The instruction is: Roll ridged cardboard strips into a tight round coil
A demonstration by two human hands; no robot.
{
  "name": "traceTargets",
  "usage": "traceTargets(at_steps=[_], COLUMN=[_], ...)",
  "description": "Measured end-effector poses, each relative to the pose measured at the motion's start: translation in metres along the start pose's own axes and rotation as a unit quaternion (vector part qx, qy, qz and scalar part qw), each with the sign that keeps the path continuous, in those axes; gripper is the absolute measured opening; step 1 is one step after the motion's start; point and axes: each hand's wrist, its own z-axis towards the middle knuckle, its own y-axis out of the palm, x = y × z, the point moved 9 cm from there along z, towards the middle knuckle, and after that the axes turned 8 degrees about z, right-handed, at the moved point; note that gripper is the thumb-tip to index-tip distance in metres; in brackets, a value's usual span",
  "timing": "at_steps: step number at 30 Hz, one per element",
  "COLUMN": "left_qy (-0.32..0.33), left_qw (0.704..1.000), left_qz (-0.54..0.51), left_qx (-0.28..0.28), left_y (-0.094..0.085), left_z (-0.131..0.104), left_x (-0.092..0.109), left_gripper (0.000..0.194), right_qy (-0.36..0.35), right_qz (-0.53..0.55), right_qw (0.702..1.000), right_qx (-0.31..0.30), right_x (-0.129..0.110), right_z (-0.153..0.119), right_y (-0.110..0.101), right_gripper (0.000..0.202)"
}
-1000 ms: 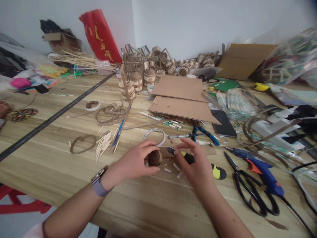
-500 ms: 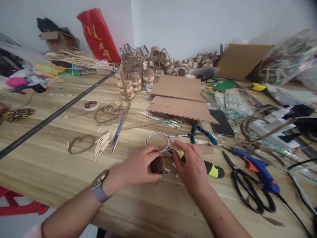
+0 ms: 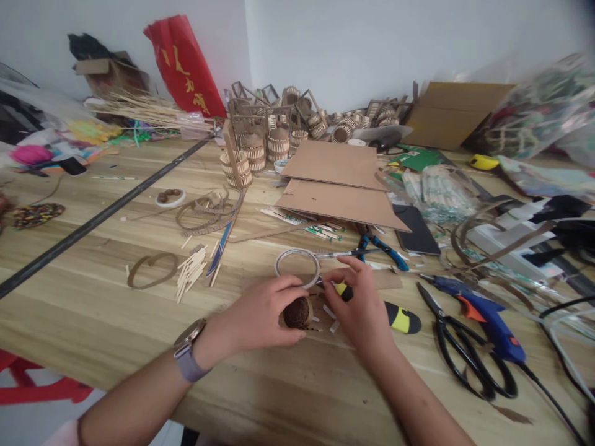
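My left hand point(image 3: 260, 310), wearing a watch, curves its thumb and fingers round a small brown round piece point(image 3: 297, 313) with a rough, coiled-looking surface. Just beyond its fingertips, a white ring like a tape roll point(image 3: 318, 267) lies on the table. Thumb and forefinger of my right hand point(image 3: 357, 303) are pinched together beside that ring; whatever is between them is too small to make out. Small white strips point(image 3: 331, 311) lie between the hands. Partly behind my right hand is a black and yellow handle point(image 3: 403, 319).
Black scissors point(image 3: 465, 353) and a blue glue gun point(image 3: 493, 325) lie at right, its cord trailing forward. Blue-handled pliers point(image 3: 390, 251) and cardboard sheets point(image 3: 339, 192) are beyond my hands. Short sticks point(image 3: 190, 272) lie left; little slatted buckets point(image 3: 236, 168) stand behind.
My right hand's thumb and forefinger have come together in a pinch. The white ring has shifted slightly right. My left hand stays round the brown piece, which is slightly turned.
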Motion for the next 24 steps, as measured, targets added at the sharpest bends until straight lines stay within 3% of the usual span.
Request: traceTargets(at_steps=[3, 8, 14, 20, 22, 24], left_qy=[0.009, 0.010, 0.013, -0.028, -0.055, -0.067], left_qw=[1.000, 0.999, 0.999, 0.996, 0.994, 0.990], left_qz=[-0.003, -0.018, -0.029, -0.046, -0.058, -0.078], left_qx=[0.010, 0.030, 0.043, 0.066, 0.080, 0.093], left_y=[-0.002, -0.006, -0.005, -0.011, -0.013, -0.014], left_z=[0.000, -0.001, 0.000, 0.002, 0.002, 0.002], left_x=[0.003, 0.007, 0.008, -0.009, -0.018, -0.022], left_gripper=[0.055, 0.053, 0.055, 0.045, 0.043, 0.044], right_qy=[0.090, 0.202, 0.239, 0.245, 0.241, 0.246], right_qz=[0.080, 0.235, 0.312, 0.346, 0.362, 0.403], right_qw=[0.992, 0.949, 0.916, 0.884, 0.877, 0.864], right_qx=[0.028, 0.056, 0.079, 0.199, 0.204, 0.174], right_x=[0.013, 0.035, 0.044, 0.064, 0.061, 0.052], right_z=[0.000, -0.004, -0.006, -0.001, 0.000, -0.002], right_y=[-0.003, 0.002, 0.008, -0.032, -0.036, -0.027], right_gripper=[0.036, 0.041, 0.043, 0.041, 0.042, 0.041])
